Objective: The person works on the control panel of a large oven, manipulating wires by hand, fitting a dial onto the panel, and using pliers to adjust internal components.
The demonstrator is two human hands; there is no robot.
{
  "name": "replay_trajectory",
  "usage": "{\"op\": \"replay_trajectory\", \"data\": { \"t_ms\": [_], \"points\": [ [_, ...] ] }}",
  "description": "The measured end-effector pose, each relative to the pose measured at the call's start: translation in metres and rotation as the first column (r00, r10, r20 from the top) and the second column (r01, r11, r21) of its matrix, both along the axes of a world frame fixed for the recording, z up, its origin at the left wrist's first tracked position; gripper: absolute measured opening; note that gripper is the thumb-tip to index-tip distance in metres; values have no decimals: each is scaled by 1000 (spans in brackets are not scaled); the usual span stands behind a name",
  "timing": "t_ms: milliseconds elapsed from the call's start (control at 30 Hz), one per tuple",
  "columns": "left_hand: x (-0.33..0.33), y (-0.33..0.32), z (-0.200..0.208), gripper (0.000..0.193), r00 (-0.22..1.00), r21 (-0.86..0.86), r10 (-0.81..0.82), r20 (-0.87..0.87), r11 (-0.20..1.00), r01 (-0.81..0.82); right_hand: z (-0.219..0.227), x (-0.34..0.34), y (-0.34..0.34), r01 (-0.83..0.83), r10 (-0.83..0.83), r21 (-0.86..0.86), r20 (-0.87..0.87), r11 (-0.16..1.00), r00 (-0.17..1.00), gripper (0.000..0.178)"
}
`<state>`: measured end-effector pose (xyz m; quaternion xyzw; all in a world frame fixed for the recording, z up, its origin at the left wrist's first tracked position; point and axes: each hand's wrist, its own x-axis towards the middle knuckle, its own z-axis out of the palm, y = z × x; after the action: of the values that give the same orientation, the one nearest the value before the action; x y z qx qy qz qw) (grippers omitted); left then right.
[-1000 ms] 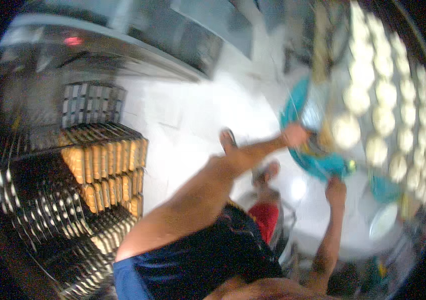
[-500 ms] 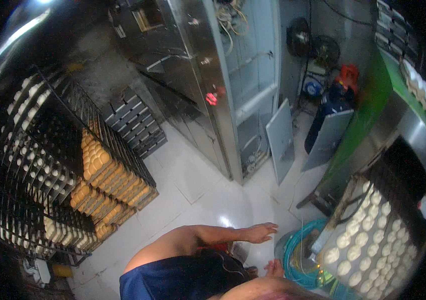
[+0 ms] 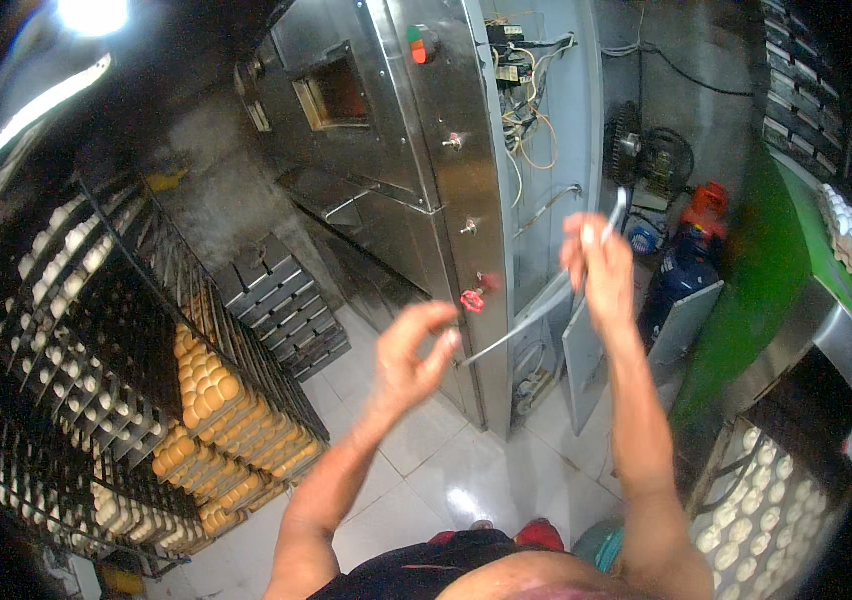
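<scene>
A thin, flat, pale strip [image 3: 531, 322] slants between my two raised hands in front of the steel oven cabinet. My left hand [image 3: 411, 360] is closed at its lower end, though motion blur smears where fingers and strip meet. Higher up and to the right, my right hand [image 3: 598, 265] is closed around the strip, whose other end sticks out beyond the fingers. Behind the hands, the oven cabinet [image 3: 436, 250] carries a red valve knob [image 3: 472, 300] between them. Beside it, an open electrical bay [image 3: 536, 180] shows loose wires.
At left stands a tall rack [image 3: 136, 230] with pale dough pieces and browned buns [image 3: 211, 390]. Black pans [image 3: 291, 315] lean behind it. Two grey panels [image 3: 586, 370] lean near the bay. At right are a green-sided machine [image 3: 761, 290] and a tray of dough rounds [image 3: 761, 500].
Both hands have risen from low by the teal tub to in front of the oven cabinet. The pale strip now shows between them. The view has tilted upward.
</scene>
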<state>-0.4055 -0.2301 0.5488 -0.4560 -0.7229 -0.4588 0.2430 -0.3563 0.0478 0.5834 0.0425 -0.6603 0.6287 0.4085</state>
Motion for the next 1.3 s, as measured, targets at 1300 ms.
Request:
{"op": "replay_trajectory", "data": {
  "t_ms": [1300],
  "points": [
    [-147, 99, 261, 42, 983, 165, 183, -7, 970, -179, 204, -226, 32, -426, 497, 292, -244, 857, 833, 25]
  ]
}}
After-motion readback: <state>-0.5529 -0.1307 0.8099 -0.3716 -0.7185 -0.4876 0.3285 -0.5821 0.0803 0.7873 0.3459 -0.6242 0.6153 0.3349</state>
